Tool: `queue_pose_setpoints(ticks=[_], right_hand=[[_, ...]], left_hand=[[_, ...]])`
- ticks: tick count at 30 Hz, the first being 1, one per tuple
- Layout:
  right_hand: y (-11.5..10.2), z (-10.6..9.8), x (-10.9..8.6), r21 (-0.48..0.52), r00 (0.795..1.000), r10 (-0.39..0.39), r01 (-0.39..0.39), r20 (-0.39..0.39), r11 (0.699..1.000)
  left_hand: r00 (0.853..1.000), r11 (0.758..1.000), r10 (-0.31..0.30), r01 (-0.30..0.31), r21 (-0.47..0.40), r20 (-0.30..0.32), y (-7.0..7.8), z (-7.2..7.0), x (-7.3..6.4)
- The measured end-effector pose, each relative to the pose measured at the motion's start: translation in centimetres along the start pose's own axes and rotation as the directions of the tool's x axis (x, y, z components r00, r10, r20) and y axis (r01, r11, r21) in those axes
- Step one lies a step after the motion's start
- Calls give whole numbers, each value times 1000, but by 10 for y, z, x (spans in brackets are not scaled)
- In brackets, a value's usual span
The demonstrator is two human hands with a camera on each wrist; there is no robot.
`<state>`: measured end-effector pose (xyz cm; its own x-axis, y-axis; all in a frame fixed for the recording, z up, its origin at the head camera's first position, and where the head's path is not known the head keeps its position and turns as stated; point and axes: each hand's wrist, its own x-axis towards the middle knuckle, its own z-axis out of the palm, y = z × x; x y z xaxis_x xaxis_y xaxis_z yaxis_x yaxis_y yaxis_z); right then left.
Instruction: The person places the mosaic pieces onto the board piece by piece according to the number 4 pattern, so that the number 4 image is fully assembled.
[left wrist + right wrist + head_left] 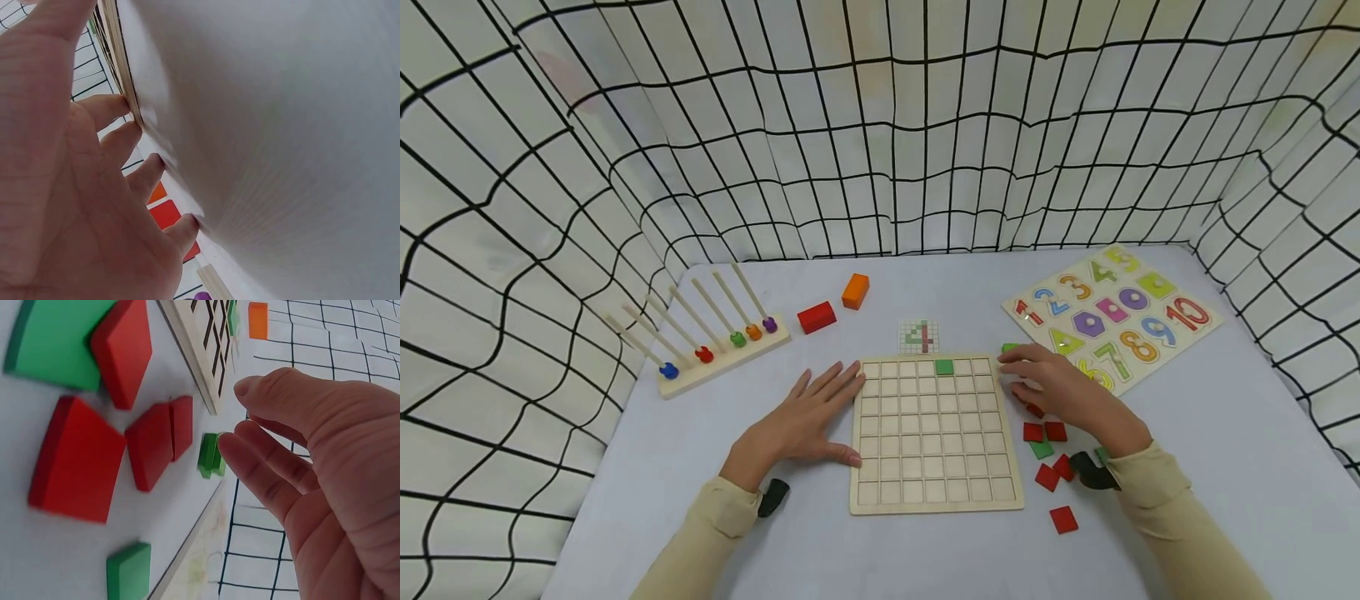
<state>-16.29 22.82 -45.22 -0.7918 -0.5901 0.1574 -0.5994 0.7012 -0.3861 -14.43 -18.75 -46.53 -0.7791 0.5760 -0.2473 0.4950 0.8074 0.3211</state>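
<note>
A booth-like place, with black-gridded white walls [907, 198] around a white table [925, 558].

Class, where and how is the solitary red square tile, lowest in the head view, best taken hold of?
Probably pinch two opposite side edges, coming down from above: the red square tile lies flat on the white table surface, broad face up, its sides touching nothing else.

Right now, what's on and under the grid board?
On the grid board: one green tile, top row, fifth cell from the left. Left hand covers bits of the left rim. Underneath can't be seen; the board itself hides it.
</note>
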Motion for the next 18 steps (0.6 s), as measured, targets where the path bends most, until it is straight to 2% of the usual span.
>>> queue_pose_setpoints(ticks=[10, 18], right_hand=[[10, -17, -22, -3, 998, 69, -69, 0, 998], [18, -19, -34, 9, 994, 108, -108, 19, 994]], left_hand=[[1000, 1000, 10, -10, -17, 1, 2, 0, 4], [1000, 1000, -11, 11, -9, 11, 2, 0, 4]])
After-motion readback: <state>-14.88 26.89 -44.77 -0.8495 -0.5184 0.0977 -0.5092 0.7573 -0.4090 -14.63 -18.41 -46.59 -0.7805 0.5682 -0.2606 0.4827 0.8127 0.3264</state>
